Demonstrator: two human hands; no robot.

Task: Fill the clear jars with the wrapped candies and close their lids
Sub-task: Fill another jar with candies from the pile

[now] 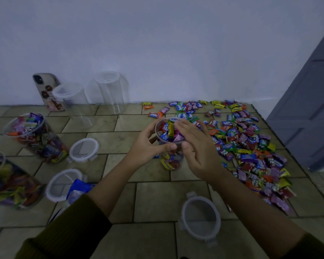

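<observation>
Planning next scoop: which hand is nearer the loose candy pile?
Right. The right hand is over the mouth of the candy jar, beside the candy pile; the left hand grips the jar's other side, farther from the pile.

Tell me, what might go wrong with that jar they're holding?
The clear jar is heaped to its rim, so candies under the right hand may spill or stop the lid from seating. The left hand holds it only near the top, so pressing down might tip it.
</observation>
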